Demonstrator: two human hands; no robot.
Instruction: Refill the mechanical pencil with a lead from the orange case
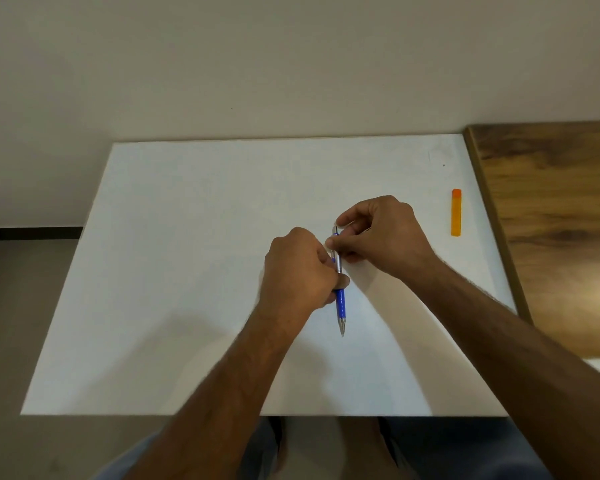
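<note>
Left hand [297,268] curled round the mechanical pencil [340,282] at mid-barrel, above the white table [187,271]; tip points toward the person. Right hand [378,233] pinches at the pencil's far end; whether a lead sits between those fingers cannot be made out. Orange case [456,212] lies near the table's right edge, well apart from both hands.

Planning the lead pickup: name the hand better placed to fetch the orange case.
Right. The right hand is nearer the orange case, which lies at the table's right side, while the left hand grips the pencil.
</note>
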